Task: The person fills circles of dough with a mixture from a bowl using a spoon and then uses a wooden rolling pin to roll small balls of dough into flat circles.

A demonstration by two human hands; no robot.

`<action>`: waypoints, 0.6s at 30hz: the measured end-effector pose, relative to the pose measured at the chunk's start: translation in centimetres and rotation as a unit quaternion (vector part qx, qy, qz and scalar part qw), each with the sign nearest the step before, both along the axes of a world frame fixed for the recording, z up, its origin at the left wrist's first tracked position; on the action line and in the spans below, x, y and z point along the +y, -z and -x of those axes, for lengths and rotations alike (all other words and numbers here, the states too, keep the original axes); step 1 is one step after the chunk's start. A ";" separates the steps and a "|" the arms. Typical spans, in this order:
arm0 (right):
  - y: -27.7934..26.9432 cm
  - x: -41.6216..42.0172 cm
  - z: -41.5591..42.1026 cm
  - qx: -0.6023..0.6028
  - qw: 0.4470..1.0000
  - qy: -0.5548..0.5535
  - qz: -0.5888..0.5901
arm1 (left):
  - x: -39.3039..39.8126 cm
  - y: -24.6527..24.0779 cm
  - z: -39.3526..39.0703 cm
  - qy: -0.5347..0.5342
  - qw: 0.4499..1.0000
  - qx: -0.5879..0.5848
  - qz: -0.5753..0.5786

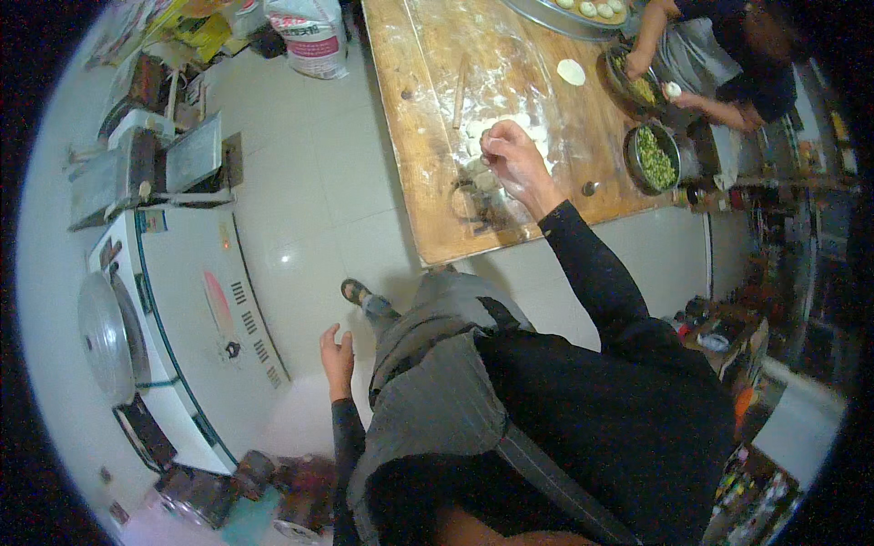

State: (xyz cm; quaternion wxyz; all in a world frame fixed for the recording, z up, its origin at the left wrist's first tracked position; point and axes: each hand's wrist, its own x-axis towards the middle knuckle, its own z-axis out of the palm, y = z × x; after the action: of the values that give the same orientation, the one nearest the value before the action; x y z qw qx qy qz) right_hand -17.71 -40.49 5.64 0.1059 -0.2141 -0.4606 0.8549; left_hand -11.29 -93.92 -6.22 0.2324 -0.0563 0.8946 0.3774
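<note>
My right hand [511, 160] hangs over floured dough pieces [486, 180] on the wooden table [430, 198]. Its fingers are curled together, and whether anything lies between them is hidden. Down by my side, above the floor, my left hand [336, 360] has its fingers apart and holds nothing. A wooden rolling pin [461, 92] lies just beyond the dough. Farther right is a flat round dough wrapper [571, 72]. A small dark round object [590, 188] sits near the table's edge, to the right of my right hand.
Across the table, a co-worker's hand [638, 63] reaches into a bowl of yellowish filling [642, 90]; the other holds a bun [672, 90]. Nearby stand a bowl of chopped green filling [657, 158] and a round tray of buns [567, 27]. A sack [315, 37] and a white chest freezer [191, 293] are left.
</note>
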 end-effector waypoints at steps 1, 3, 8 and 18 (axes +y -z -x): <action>0.0 -1.1 0.6 -0.001 1.000 0.013 0.003 | -1.4 0.5 2.3 0.024 1.000 0.007 0.009; -0.2 -3.3 1.9 0.003 0.999 0.044 0.006 | -3.8 1.0 7.1 0.080 0.996 0.033 0.022; 0.4 -5.9 3.5 0.079 0.974 0.193 0.085 | -5.6 -1.2 20.0 0.171 0.985 -0.002 0.016; -7.0 13.3 -8.0 0.003 0.772 0.611 -0.175 | 2.3 3.1 36.8 0.391 0.920 0.025 -0.001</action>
State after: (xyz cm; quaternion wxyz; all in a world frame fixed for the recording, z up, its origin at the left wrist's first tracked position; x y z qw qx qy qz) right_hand -9.72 -27.14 12.59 0.6430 -0.4260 -0.3742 0.5148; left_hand -48.14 -91.61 -9.35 0.3389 0.3078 0.8505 0.2588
